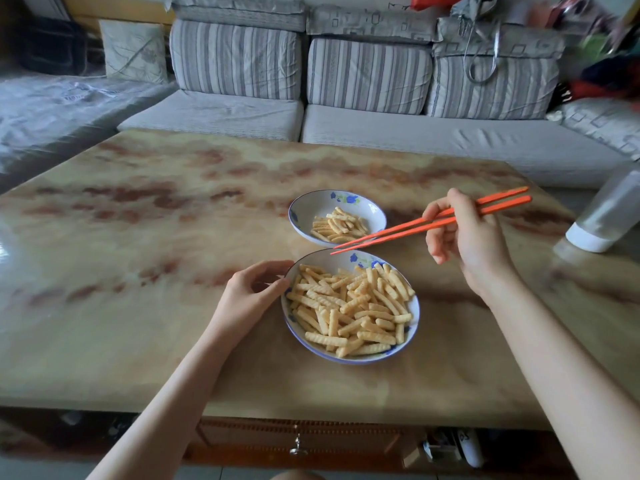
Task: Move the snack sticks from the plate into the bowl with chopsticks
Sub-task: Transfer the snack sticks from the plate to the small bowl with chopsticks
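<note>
My right hand (467,233) has its fingers gripping the chopsticks (433,223), whose empty tips hover over the plate's far rim. My left hand (249,296) curls its fingers on the plate (346,360), heaped with snack sticks (349,306); a few lie in the bowl (301,206). If I squeeze too hard, one may snap. If I pinch loosely, it could drop onto the desk (173,237).

Glossy marbled table (173,237) in tan and rust, plate (322,263) heaped with snack sticks (353,306) near the front edge, bowl (311,209) with a smaller pile just behind it, close but apart, clear white-capped bottle (609,213) cap-down at the right edge
</note>
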